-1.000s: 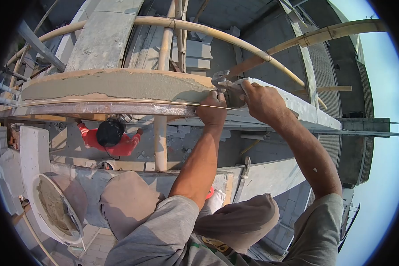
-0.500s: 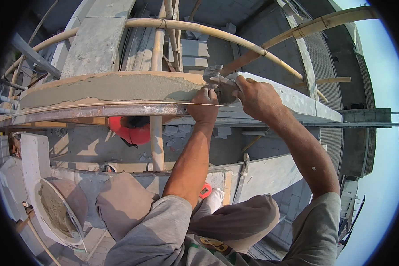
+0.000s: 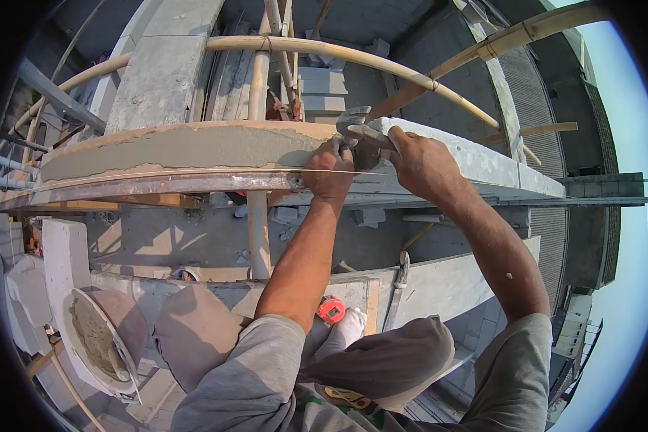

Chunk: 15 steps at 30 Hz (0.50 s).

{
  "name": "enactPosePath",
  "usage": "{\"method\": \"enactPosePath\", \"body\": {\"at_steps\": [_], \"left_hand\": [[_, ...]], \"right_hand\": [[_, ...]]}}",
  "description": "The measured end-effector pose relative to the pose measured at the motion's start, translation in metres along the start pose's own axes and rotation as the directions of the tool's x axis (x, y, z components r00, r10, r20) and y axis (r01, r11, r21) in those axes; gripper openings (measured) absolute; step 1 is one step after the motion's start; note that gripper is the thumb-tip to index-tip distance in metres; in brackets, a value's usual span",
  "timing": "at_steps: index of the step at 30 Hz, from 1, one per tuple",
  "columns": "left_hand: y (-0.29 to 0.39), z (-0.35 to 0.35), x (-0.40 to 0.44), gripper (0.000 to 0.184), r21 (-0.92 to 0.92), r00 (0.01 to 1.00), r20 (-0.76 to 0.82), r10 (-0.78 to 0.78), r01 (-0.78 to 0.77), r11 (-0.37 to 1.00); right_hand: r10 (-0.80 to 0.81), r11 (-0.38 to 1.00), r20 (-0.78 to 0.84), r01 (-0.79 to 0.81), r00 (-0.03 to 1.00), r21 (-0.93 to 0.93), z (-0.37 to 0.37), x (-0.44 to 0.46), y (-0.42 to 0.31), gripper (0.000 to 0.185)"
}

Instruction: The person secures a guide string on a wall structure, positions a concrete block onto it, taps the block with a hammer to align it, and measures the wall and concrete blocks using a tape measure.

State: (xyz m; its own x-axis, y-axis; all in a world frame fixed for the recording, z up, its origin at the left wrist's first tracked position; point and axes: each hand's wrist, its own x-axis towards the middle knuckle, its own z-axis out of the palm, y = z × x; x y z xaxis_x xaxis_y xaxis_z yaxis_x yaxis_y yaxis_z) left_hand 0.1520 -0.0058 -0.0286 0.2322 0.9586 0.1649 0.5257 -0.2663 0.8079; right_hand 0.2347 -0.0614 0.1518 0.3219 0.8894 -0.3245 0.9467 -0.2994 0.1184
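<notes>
- Right hand (image 3: pixel 426 163): closed firmly around the handle of the hammer (image 3: pixel 369 135).
- Hammer: tilted, its head just beyond the left fingertips.
- Left hand (image 3: pixel 328 171): fingers curled, near the mortar (image 3: pixel 194 150); tightness and contents cannot be told.
- White block (image 3: pixel 475 160): beside the right hand.
- String (image 3: pixel 223 171): along the mortar's near edge.

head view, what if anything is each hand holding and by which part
The right hand holds a hammer by its handle. Whether the left hand pinches anything cannot be told.
</notes>
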Motion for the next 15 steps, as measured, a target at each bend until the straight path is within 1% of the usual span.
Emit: {"method": "enactPosePath", "body": {"at_steps": [2,5,8,9,11,14,15], "left_hand": [[-0.001,0.0,-0.002,0.019,0.009,0.999,0.045,0.009,-0.009,1.0],[0.0,0.004,-0.001,0.021,0.066,0.999,0.033,-0.02,0.017,0.998],[-0.007,0.011,0.002,0.027,0.009,0.996,0.078,-0.041,0.04,0.999],[-0.007,0.011,0.001,0.027,-0.01,0.997,0.064,-0.037,0.038,0.999],[-0.008,0.01,0.0,0.029,-0.05,0.999,0.031,-0.031,0.033,0.998],[-0.007,0.001,-0.002,0.028,-0.057,0.994,0.1,-0.038,0.044,0.997],[-0.006,0.001,0.0,0.028,-0.057,0.995,0.098,-0.036,0.042,0.997]], "right_hand": [[-0.014,1.0,-0.016,0.014,1.0,0.006,0.004,0.001,0.002,0.023],[-0.022,0.999,-0.053,0.024,0.998,0.042,0.005,0.001,0.001,0.023],[-0.014,0.996,-0.111,0.024,0.994,0.086,0.004,-0.001,-0.001,0.022],[-0.012,0.994,-0.133,0.025,0.991,0.102,0.004,-0.001,-0.001,0.022],[-0.026,0.999,-0.077,0.029,0.997,0.045,0.005,0.001,-0.001,0.022],[-0.023,1.0,-0.02,0.023,1.0,-0.006,0.013,0.001,0.003,0.02],[-0.023,1.0,-0.006,0.023,1.0,-0.016,0.015,0.002,0.004,0.019]]}}
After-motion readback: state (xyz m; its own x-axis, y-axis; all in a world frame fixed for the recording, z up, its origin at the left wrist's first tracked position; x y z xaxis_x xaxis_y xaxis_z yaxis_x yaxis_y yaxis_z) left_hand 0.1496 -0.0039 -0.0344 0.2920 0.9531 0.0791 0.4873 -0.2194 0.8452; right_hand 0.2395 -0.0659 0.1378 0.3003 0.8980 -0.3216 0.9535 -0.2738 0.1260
